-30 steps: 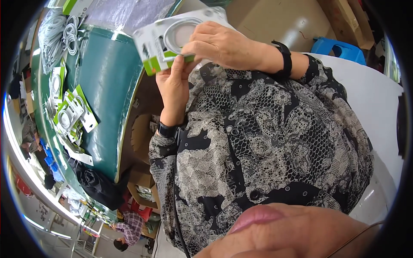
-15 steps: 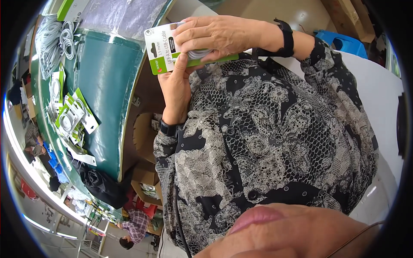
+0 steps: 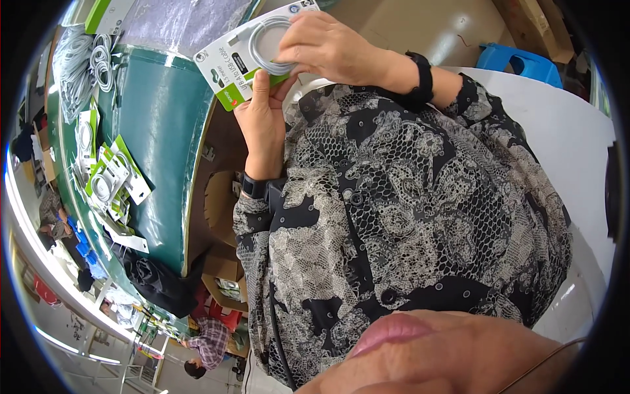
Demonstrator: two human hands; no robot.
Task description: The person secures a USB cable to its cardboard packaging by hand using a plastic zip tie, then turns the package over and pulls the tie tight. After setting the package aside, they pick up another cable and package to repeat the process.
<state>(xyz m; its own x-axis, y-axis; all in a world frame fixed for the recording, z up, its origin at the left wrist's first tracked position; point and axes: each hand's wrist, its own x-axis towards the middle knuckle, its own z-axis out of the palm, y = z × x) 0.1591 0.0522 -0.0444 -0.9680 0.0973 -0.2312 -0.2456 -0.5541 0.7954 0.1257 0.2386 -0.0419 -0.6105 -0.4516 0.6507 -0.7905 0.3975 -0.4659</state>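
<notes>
My left hand grips a white and green packaging card by its lower edge, thumb on the front and the other fingers mostly behind. A light grey coiled cable lies against the card's face. The curled fingers of my right hand close on the right side of this coil; their tips are partly hidden. Tilted, the card is held up beyond my torso, over the near edge of the green table.
On the green table lie several carded cables and bundles of loose grey cable. A plastic-covered stack sits at the far end. Cardboard boxes stand below. A blue stool is at right; a person is at lower left.
The card has turned to a steeper tilt and shifted slightly left. My right hand has slid off the card's printed face to the coil's right side, so more of the cable shows.
</notes>
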